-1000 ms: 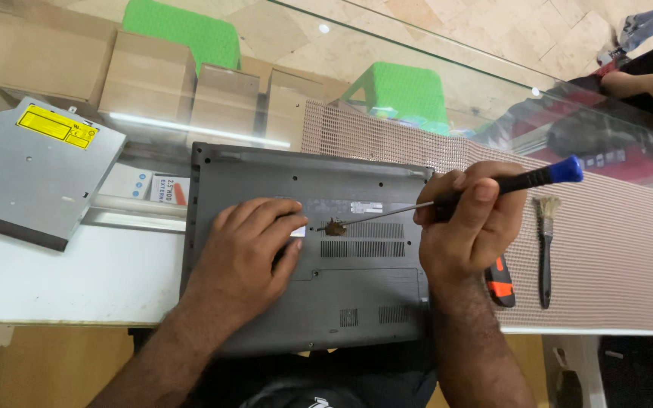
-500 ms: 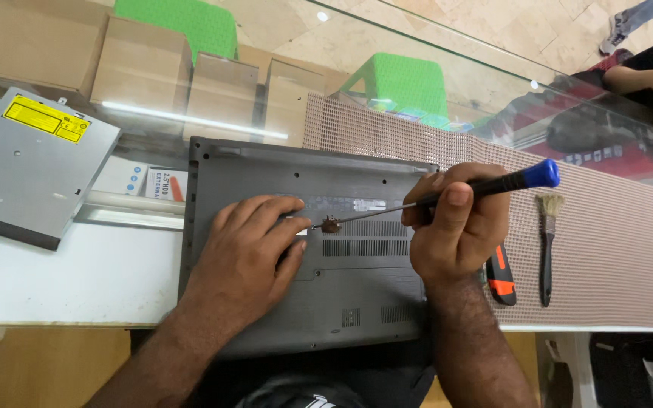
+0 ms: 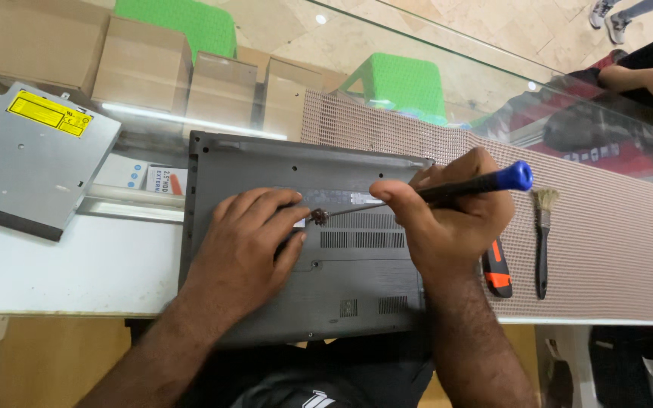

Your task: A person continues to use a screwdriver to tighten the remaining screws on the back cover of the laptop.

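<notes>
Fingers [image 3: 285, 219] of the left hand [image 3: 247, 242] lie spread and flat on the upturned grey laptop base [image 3: 266, 162], gripping nothing, their tips just beside the screwdriver tip. The base sits on the white worktop [image 3: 54, 264], its near edge over the worktop's rim. A grey optical drive [image 3: 24, 166] lies to its left. To do this well, I judge the left hand should press the base steady while the shaft stays square to the screw. Further right, the right hand [image 3: 447, 223] is closed around the blue-capped screwdriver [image 3: 493, 181]. An orange-and-black tool [image 3: 497, 276] is half hidden behind that hand; a small brush [image 3: 543, 234] lies beyond. The screw itself is too small to make out.
</notes>
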